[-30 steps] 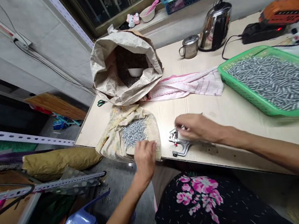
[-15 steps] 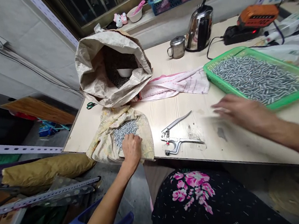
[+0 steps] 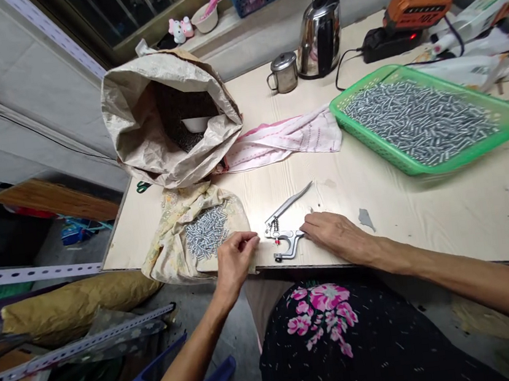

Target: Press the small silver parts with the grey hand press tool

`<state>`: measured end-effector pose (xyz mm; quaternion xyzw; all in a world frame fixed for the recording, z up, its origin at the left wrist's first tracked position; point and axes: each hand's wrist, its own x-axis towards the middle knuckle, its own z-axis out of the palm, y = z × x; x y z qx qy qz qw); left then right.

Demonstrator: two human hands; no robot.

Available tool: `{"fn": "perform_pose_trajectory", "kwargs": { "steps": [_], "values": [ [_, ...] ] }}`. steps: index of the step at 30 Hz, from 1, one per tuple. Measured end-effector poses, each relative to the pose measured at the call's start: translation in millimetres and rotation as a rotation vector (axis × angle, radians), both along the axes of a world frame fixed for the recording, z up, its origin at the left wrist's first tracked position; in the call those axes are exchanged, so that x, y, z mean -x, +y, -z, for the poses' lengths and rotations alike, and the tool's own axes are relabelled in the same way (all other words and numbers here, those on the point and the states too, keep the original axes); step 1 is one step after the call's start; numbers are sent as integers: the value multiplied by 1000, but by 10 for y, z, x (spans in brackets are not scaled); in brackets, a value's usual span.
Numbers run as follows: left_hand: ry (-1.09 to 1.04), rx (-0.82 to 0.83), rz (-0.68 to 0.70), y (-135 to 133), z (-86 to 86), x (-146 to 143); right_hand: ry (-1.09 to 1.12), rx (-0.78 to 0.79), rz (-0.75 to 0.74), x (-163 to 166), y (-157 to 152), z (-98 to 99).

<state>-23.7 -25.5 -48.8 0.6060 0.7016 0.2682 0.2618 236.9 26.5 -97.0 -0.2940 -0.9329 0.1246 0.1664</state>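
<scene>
Silvery snap pliers (image 3: 291,245) lie on the table with their handles spread. Closed over the lower handle is my right hand (image 3: 337,236), which hides most of it; the upper handle stands free above. To the left of the jaw, my left hand (image 3: 235,258) pinches thumb and forefinger together. Whatever is between those fingertips is too small to make out. Beside it, a pile of small metal pieces (image 3: 206,232) rests on a crumpled yellowish cloth (image 3: 160,251). A green plastic basket (image 3: 370,150) at the right holds many metal pieces (image 3: 422,117).
A large open sack (image 3: 134,118) with a white scoop (image 3: 195,125) inside stands at the back left. Behind are a pink-and-white towel (image 3: 285,138), a metal cup (image 3: 285,74), a kettle (image 3: 321,34) and an orange battery on a charger (image 3: 417,8). Green-handled scissors (image 3: 143,187) lie by the sack.
My right hand has moved left from near the green basket onto the pliers' lower handle. My left hand has come off the metal pile, rightward toward the jaw. The view has shifted slightly.
</scene>
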Motion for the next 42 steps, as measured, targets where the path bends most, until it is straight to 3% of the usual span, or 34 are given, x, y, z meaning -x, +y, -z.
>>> {"fn": "perform_pose_trajectory", "kwargs": {
  "steps": [4, 9, 18, 26, 33, 42],
  "values": [
    [-330, 169, -137, -104, 126, -235, 44, -159, 19, -7, -46, 56],
    [-405, 199, -201, -172, 287, -307, 56, -229, 16, -18, -55, 37],
    [-311, 216, -138, -109, 316, -336, 79, -150, 24, 9, -52, 45],
    [-109, 352, 7, 9, 254, -276, 79, -165, -4, 11, -56, 84],
    [-110, 367, -21, -28, 233, -276, 35, -128, 2, 3, -36, 80],
    [35, 354, 11, -10, 179, -345, 20, -114, -1, -6, -36, 90]
  ]
}}
